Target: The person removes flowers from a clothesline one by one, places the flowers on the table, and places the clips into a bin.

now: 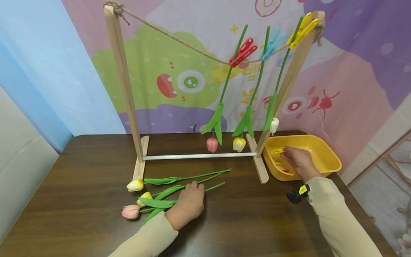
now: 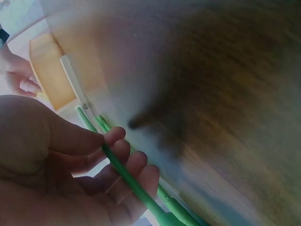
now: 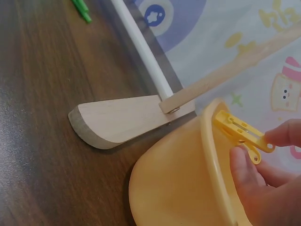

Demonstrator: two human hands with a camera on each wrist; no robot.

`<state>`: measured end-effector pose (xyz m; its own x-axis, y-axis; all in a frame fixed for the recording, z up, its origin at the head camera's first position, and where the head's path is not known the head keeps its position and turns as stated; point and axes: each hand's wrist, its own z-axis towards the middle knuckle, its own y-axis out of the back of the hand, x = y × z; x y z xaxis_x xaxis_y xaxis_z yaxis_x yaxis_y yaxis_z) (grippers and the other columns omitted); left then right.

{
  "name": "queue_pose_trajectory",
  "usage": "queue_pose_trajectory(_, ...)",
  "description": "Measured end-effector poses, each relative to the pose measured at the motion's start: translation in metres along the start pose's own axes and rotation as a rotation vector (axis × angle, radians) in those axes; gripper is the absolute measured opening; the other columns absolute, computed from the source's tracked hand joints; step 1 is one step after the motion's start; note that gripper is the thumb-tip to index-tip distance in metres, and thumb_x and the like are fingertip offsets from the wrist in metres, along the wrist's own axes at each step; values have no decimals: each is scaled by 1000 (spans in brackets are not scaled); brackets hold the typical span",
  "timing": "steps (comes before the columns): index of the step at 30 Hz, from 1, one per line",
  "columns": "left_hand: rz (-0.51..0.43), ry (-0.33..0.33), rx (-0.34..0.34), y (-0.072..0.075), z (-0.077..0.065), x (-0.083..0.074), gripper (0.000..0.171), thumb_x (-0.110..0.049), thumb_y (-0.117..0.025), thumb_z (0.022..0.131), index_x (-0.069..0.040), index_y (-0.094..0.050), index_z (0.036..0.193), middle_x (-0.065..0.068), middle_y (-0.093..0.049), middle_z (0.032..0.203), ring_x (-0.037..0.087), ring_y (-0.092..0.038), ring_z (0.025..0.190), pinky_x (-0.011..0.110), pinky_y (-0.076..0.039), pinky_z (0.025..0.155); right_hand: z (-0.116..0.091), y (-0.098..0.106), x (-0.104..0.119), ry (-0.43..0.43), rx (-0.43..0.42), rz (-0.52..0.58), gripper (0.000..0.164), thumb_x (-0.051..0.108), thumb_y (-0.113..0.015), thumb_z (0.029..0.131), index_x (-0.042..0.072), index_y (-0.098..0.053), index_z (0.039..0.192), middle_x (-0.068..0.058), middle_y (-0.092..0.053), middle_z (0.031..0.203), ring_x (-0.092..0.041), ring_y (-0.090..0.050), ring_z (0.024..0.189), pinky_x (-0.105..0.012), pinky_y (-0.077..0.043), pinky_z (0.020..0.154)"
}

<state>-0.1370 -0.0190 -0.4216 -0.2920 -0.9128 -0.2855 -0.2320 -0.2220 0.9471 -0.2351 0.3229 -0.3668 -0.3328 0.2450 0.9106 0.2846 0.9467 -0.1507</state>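
My left hand (image 1: 189,203) is low over the table and pinches the green stem (image 2: 129,181) of an artificial tulip between thumb and fingers. Which bloom belongs to that stem is hard to tell. Beside it lie a pink tulip (image 1: 130,212) and two yellow-white tulips (image 1: 135,185), heads to the left. Over the yellow basin (image 1: 325,170), my right hand (image 1: 299,161) pinches a yellow clothespin (image 3: 240,132) by its handle ends. Several more pegs, partly hidden, lie in the basin. Three tulips hang head down from a rope, clipped by red (image 1: 243,52), blue (image 1: 273,43) and yellow clothespins (image 1: 303,31).
The wooden stand (image 1: 123,78) rises at the back of the table, with the rope (image 1: 179,39) slung between its posts. A white bar (image 1: 199,156) joins its feet. The basin sits against the right foot (image 3: 122,120). A patterned cloth (image 1: 192,117) hangs behind.
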Motion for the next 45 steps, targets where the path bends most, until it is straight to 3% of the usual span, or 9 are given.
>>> queue_pose_trajectory(8,17,-13,-16,0,0,-1,26,-6,-60,85,1,-55,109,19,-51,104,30,-50,88,42,-47,69,12,-3,-8,-23,-23,-159,3,3,-53,90,3,-55,88,4,-62,66,-4,-63,63,-18,-54,69)
queue_pose_trajectory(14,30,-12,-19,0,0,-3,26,-4,-61,84,1,-55,108,18,-50,102,29,-49,86,41,-47,69,19,-2,-12,-69,-43,-302,29,7,-52,92,-5,-48,119,6,-61,68,-3,-63,65,-20,-53,75)
queue_pose_trajectory(17,23,1,-11,0,1,-4,28,-3,-61,83,0,-55,110,17,-50,103,29,-50,88,42,-47,71,22,-1,-14,-82,-31,-337,35,7,-51,93,-8,-45,124,6,-61,69,-4,-63,65,-20,-54,75)
queue_pose_trajectory(25,43,-4,-39,0,-1,-3,28,-4,-63,82,0,-56,108,19,-52,105,32,-52,92,43,-48,72,32,3,-19,-87,-25,-469,29,5,-48,92,-9,-47,117,3,-58,74,-4,-62,65,-22,-54,74)
queue_pose_trajectory(31,57,-20,-74,-2,-1,-2,26,-3,-64,80,0,-57,105,18,-53,101,32,-53,90,43,-49,70,40,3,-23,-75,-38,-524,25,3,-48,90,-10,-48,111,4,-57,67,-4,-61,60,-22,-55,67)
queue_pose_trajectory(40,65,-10,-69,-1,1,-1,26,-4,-64,80,-1,-56,104,17,-52,101,32,-53,90,44,-49,71,44,-1,-19,-59,-48,-636,22,2,-50,84,-10,-54,103,3,-58,64,-7,-60,58,-24,-54,64)
queue_pose_trajectory(45,58,2,-61,1,3,1,28,-3,-66,78,-1,-56,104,17,-53,102,32,-53,91,44,-49,72,42,-3,-16,-50,-33,-653,29,3,-48,86,-11,-52,111,2,-58,68,-6,-61,61,-24,-54,67)
